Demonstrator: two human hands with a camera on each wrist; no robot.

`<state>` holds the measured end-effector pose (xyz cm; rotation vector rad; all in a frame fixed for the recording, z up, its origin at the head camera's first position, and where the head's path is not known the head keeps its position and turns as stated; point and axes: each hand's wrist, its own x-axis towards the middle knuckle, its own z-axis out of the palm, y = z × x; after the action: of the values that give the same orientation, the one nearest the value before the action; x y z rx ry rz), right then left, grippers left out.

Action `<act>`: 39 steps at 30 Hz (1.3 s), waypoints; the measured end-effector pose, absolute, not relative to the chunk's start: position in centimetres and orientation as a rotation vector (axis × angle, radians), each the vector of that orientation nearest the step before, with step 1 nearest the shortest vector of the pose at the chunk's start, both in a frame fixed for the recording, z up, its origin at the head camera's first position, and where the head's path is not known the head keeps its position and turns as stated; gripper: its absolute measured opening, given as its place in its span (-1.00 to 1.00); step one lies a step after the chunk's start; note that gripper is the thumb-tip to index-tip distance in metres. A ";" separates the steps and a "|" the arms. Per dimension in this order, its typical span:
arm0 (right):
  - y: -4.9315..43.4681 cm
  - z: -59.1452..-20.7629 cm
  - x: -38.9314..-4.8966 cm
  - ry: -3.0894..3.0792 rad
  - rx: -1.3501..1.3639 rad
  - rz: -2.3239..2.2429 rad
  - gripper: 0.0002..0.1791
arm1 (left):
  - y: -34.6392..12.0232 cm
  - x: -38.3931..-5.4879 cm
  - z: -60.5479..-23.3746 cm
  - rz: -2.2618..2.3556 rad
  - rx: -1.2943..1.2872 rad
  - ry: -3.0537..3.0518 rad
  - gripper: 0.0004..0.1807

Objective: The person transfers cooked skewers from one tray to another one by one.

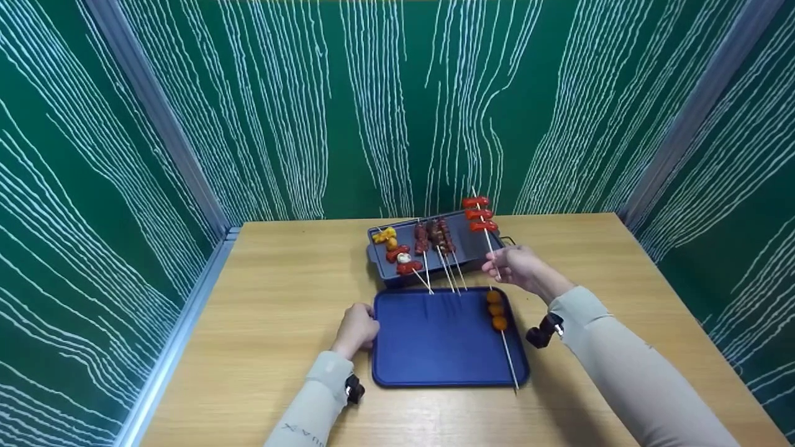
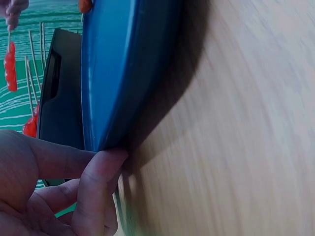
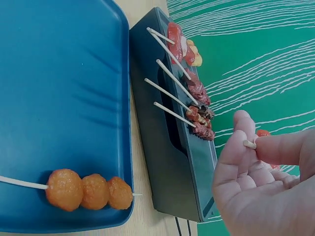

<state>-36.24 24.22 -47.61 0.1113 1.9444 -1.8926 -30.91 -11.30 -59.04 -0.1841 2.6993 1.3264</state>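
My right hand (image 1: 518,268) pinches the bare stick end of a skewer with red sausage pieces (image 1: 479,214), holding it up over the right end of a dark grill (image 1: 397,280). In the right wrist view, the stick's tip shows between thumb and fingers. My left hand (image 1: 358,328) grips the left rim of a blue tray (image 1: 447,380); in the left wrist view, thumb and finger pinch that rim. On the tray's right side lies a skewer of orange balls (image 1: 495,310), its stick reaching over the front edge.
Several meat skewers (image 1: 438,236) lie across the middle of the grill, sticks pointing toward the tray. At its left end sits a mixed skewer (image 1: 397,251) with yellow, red and white pieces. Green walls with white lines stand behind and beside the wooden table (image 1: 279,298).
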 end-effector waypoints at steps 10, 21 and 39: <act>25.0 -47.1 -35.3 1.970 0.043 -1.787 -0.82 | -11.2 -30.9 -58.9 1.304 -0.199 2.694 -0.79; 25.6 -47.2 -34.6 1.949 0.030 -1.784 -0.85 | -11.1 -30.7 -58.7 1.313 -0.195 2.693 -0.82; 26.2 -46.9 -32.9 2.007 0.010 -1.666 -0.78 | -11.5 -31.3 -59.3 1.347 -0.181 2.664 -0.81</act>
<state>-32.89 26.24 -46.93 0.0098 2.0075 -1.6659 -31.27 -11.46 -59.33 -0.1808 2.6639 1.3469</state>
